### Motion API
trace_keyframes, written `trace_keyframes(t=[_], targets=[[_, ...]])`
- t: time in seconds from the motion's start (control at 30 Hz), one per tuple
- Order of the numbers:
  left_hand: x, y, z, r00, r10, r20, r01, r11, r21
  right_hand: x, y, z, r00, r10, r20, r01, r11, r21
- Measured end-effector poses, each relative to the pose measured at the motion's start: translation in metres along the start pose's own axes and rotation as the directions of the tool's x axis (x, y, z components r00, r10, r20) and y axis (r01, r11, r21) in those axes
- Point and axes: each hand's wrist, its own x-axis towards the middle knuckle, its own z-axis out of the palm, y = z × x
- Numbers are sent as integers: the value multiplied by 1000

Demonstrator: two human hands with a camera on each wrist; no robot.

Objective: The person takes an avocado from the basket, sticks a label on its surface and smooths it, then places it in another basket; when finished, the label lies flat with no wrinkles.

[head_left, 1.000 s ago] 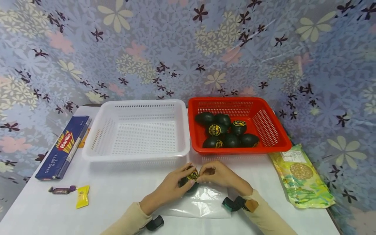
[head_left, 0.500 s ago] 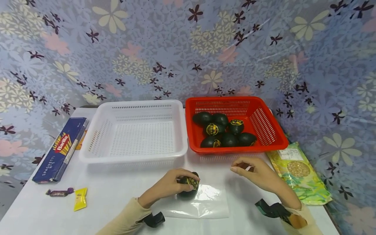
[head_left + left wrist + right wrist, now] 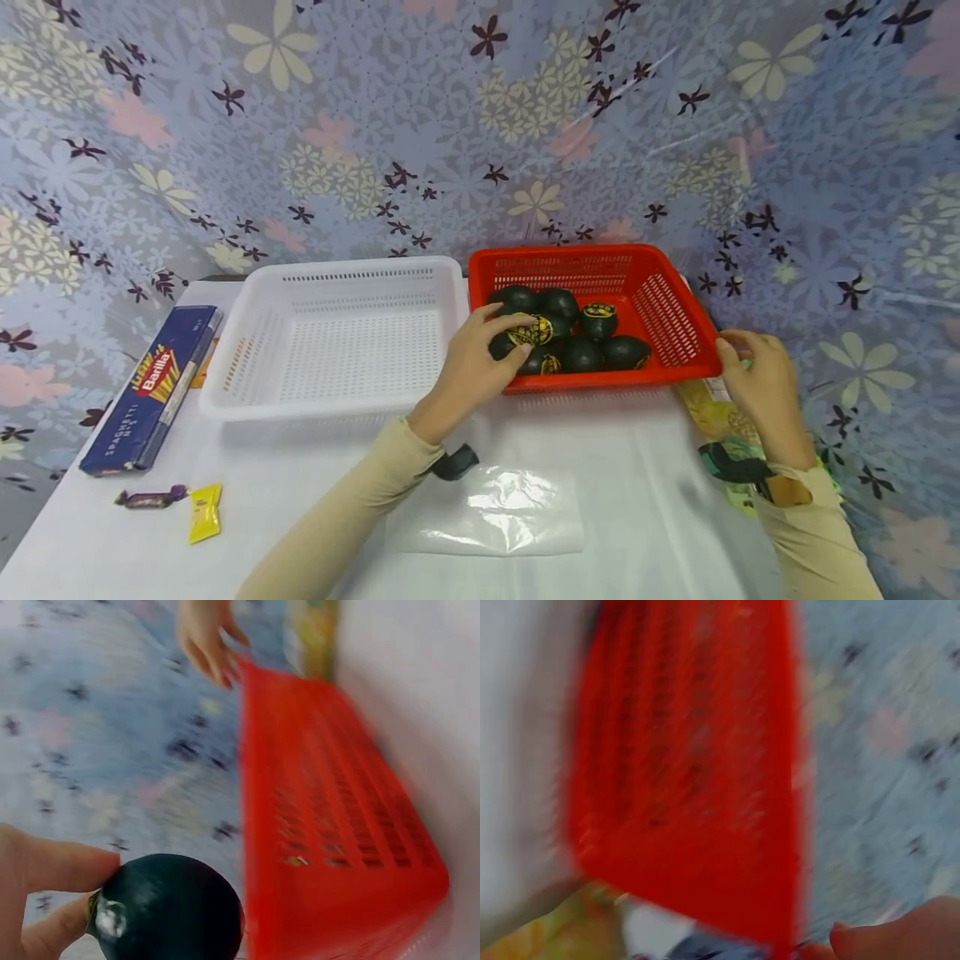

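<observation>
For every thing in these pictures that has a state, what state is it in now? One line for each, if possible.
Left hand: grips a dark egg, over the red basket's front left corner.
Dark egg: held, yellow label showing.
Right hand: at the red basket's right rim; whether it grips is unclear.
Red basket: holds several dark eggs.
White basket: nothing inside.
Clear plastic bag: lying flat.
Spaghetti box: lying flat.
Two candies: wrapped.

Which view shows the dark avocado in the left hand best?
The left wrist view: the avocado fills the lower frame, sharp, pinched by the left hand. The head view shows it small and partly covered by fingers, above the red basket edge. The right wrist view shows only blurred basket, no avocado.
</observation>
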Motion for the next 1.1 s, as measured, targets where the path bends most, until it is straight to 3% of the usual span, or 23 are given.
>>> trace_keyframes(t=[0.07, 0.13, 0.17, 0.3, 0.4, 0.5, 0.6, 0.73, 0.8, 0.87, 0.93, 1.0, 1.03, 1.1], targets=[[14, -5, 11, 1000, -13, 27, 10, 995, 100, 7, 14, 4, 991, 73, 115, -80, 995, 56], [23, -11, 20, 999, -14, 50, 4, 980, 201, 11, 24, 10, 970, 120, 211, -160, 970, 184], [27, -14, 24, 998, -15, 58, 0, 967, 254, 12, 27, 12, 960, 143, 243, -207, 942, 264], [38, -23, 31, 998, -36, 54, 7, 891, 454, 15, 32, 16, 935, 183, 304, -328, 771, 546], [42, -30, 34, 996, -74, 57, 28, 817, 576, 18, 30, 20, 931, 186, 314, -350, 702, 621], [46, -34, 36, 988, -125, 86, 34, 735, 678, 20, 28, 24, 934, 188, 304, -343, 712, 613], [52, -36, 37, 971, -203, 130, 36, 655, 755, 22, 27, 29, 937, 204, 284, -340, 719, 605], [63, -36, 37, 929, -312, 200, 35, 610, 791, 28, 26, 32, 939, 239, 246, -340, 743, 576], [66, -36, 38, 904, -355, 239, 24, 601, 799, 27, 27, 33, 939, 253, 235, -343, 757, 555], [68, -37, 37, 880, -381, 283, -6, 588, 809, 26, 28, 35, 938, 258, 231, -345, 751, 563], [67, -38, 35, 864, -379, 332, -47, 595, 802, 23, 31, 36, 937, 266, 227, -349, 751, 560], [63, -42, 29, 873, -317, 371, -78, 659, 748, 19, 34, 37, 937, 271, 221, -349, 764, 543], [58, -45, 24, 886, -269, 377, -87, 704, 705, 17, 36, 37, 938, 273, 215, -347, 776, 527], [44, -52, 8, 921, -165, 353, -82, 804, 589, 13, 38, 38, 943, 270, 193, -329, 833, 445]])
